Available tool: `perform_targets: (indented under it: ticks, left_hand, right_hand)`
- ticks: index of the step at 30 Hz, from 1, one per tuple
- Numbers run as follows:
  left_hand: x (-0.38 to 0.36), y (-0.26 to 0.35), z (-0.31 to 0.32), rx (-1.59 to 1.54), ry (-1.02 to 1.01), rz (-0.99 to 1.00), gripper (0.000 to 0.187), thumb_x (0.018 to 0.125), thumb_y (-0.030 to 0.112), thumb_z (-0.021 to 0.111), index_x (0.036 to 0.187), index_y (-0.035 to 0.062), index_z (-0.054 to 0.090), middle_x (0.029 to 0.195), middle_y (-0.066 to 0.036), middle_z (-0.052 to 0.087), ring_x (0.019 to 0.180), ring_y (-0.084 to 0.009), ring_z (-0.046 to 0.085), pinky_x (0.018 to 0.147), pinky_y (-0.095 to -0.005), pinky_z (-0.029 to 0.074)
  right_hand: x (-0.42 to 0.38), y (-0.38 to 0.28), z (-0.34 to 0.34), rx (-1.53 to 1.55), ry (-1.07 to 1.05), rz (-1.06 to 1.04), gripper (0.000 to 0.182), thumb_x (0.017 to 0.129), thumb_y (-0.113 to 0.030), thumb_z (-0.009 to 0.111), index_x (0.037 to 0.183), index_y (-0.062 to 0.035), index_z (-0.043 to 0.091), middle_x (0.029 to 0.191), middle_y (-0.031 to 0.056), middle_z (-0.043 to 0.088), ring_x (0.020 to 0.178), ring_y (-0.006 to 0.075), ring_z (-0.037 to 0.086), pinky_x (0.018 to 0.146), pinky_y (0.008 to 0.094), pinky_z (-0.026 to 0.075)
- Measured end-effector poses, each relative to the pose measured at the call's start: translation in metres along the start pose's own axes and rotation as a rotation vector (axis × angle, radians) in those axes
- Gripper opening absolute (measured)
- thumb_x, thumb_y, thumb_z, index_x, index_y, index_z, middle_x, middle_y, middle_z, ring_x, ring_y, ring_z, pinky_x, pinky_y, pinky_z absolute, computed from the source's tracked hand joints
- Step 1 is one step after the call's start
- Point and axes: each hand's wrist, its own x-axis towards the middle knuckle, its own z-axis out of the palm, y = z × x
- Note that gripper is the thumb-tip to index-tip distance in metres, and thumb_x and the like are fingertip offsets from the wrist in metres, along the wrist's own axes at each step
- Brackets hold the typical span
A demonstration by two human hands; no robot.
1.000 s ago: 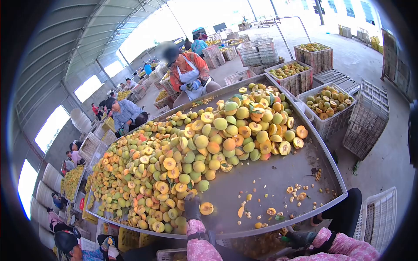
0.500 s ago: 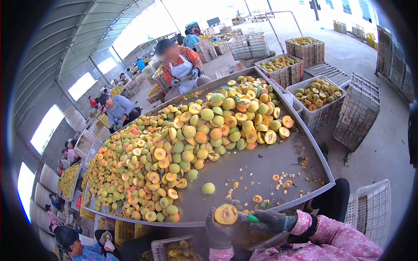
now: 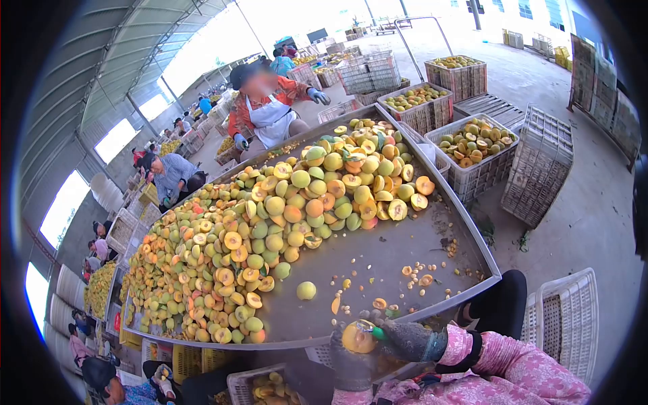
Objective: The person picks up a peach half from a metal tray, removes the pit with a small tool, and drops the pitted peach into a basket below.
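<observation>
My left hand (image 3: 347,368), in a dark grey glove, is closed round a halved apricot (image 3: 356,340) at the table's near edge, its orange cut face up. In my right hand (image 3: 409,341), also gloved, is a small pitting tool with a green handle (image 3: 379,333). Its looped metal tip (image 3: 364,325) touches the upper part of the cut face. An orange piece of fruit (image 3: 335,305) lies on the metal table (image 3: 398,256) just beyond my left hand. One whole apricot (image 3: 306,290) sits apart from the large heap of whole and halved apricots (image 3: 270,229).
Loose pits (image 3: 422,283) lie scattered on the tabletop, which has a raised rim (image 3: 432,309). Below the table stands a crate of fruit (image 3: 236,388); a white crate (image 3: 570,324) is at the right. Across the table sits a co-worker (image 3: 266,111). Filled crates (image 3: 476,162) stand beyond.
The tool's tip has come onto the halved apricot, which has tilted. An orange piece now lies on the table near my left hand. The co-worker opposite has spread both hands apart. My view has shifted slightly.
</observation>
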Motion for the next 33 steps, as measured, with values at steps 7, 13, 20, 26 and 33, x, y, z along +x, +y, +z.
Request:
perform_targets:
  ticks: [7, 13, 20, 26, 33]
  left_hand:
    - [0.000, -0.081, -0.009, -0.351, 0.045, -0.266, 0.041, 0.089, 0.028, 0.048, 0.118, -0.0018, 0.046, 0.112, -0.022, 0.056, 0.099, -0.0293, 0.058, 0.086, -0.0400, 0.049]
    - [0.001, -0.028, -0.006, -0.251, -0.161, -0.193, 0.047, 0.090, 0.033, 0.044, 0.116, -0.0059, 0.048, 0.109, -0.022, 0.057, 0.098, -0.0319, 0.057, 0.085, -0.0422, 0.049]
    - [0.001, -0.067, -0.014, -0.353, -0.144, -0.292, 0.044, 0.091, 0.031, 0.040, 0.108, -0.0072, 0.053, 0.102, -0.020, 0.060, 0.089, -0.0316, 0.061, 0.081, -0.0417, 0.052]
    - [0.006, -0.069, -0.023, -0.239, -0.236, -0.323, 0.043, 0.091, 0.027, 0.034, 0.108, -0.0074, 0.054, 0.104, -0.019, 0.061, 0.092, -0.0294, 0.062, 0.082, -0.0396, 0.052]
    - [0.003, -0.089, -0.019, -0.216, -0.140, -0.300, 0.043, 0.092, 0.027, 0.033, 0.106, -0.0081, 0.055, 0.101, -0.019, 0.062, 0.089, -0.0274, 0.063, 0.079, -0.0357, 0.053]
  right_hand:
    - [-0.008, -0.017, 0.002, -0.280, 0.033, 0.116, 0.040, 0.092, -0.007, 0.045, 0.130, 0.0017, 0.037, 0.130, 0.0166, 0.044, 0.116, 0.0248, 0.049, 0.099, 0.0322, 0.038]
    - [-0.016, -0.012, 0.001, -0.406, 0.100, -0.068, 0.036, 0.093, -0.026, 0.046, 0.121, -0.0022, 0.044, 0.111, 0.0119, 0.057, 0.100, 0.0209, 0.058, 0.085, 0.0322, 0.045]
    - [-0.012, -0.007, 0.001, -0.615, -0.028, 0.032, 0.036, 0.095, -0.021, 0.035, 0.126, -0.0047, 0.041, 0.117, 0.0106, 0.055, 0.106, 0.0238, 0.055, 0.091, 0.0332, 0.042]
    - [-0.023, 0.084, -0.003, -1.330, -0.133, -0.147, 0.041, 0.094, -0.018, 0.034, 0.133, -0.0055, 0.035, 0.127, 0.0094, 0.048, 0.115, 0.0204, 0.049, 0.095, 0.0331, 0.041]
    - [-0.018, 0.055, 0.011, -0.370, -0.046, 0.085, 0.041, 0.095, -0.018, 0.034, 0.134, -0.0032, 0.033, 0.117, 0.0112, 0.055, 0.104, 0.0239, 0.057, 0.095, 0.0345, 0.043]
